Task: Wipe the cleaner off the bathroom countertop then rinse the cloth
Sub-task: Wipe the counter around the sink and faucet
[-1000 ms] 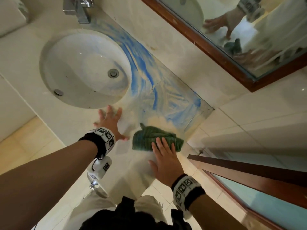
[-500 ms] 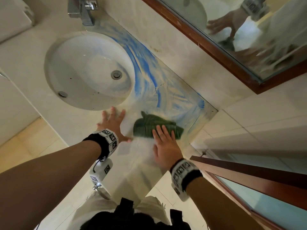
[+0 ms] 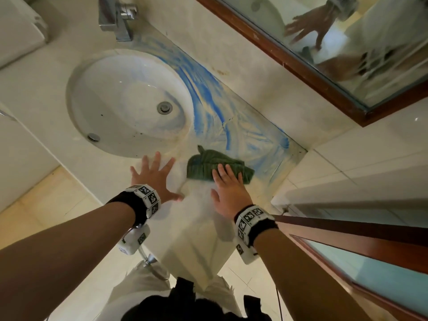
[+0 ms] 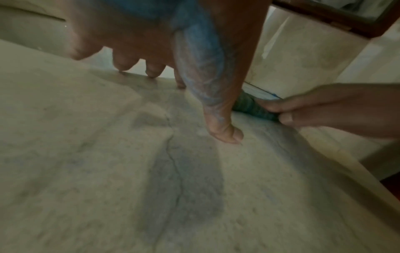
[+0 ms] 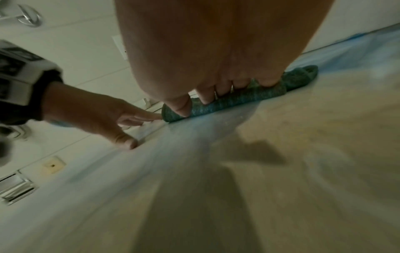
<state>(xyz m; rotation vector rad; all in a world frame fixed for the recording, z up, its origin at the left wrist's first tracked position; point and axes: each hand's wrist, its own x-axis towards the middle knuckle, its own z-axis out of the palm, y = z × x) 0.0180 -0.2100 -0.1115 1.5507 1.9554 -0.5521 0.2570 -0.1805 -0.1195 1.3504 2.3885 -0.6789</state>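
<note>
A crumpled green cloth (image 3: 208, 164) lies on the pale stone countertop (image 3: 199, 228), at the near edge of blue cleaner smears (image 3: 208, 105) that curve round the right side of the sink. My right hand (image 3: 228, 184) presses flat on the cloth with straight fingers; the right wrist view shows its fingertips (image 5: 205, 99) on the green cloth (image 5: 238, 97). My left hand (image 3: 152, 174) lies flat and spread on the counter just left of the cloth, near the basin rim. In the left wrist view its thumb (image 4: 223, 126) touches the stone, with blue cleaner on the hand.
A white oval sink (image 3: 104, 93) with a drain (image 3: 165, 107) sits at the left, a chrome faucet (image 3: 118, 17) behind it. A wood-framed mirror (image 3: 312, 72) hangs on the back wall. A tiled side wall and a brown door frame (image 3: 347, 230) close in the right.
My right hand has pushed the cloth away from me, toward the blue smears, leaving a wiped pale strip behind it. The left hand has stayed flat in place.
</note>
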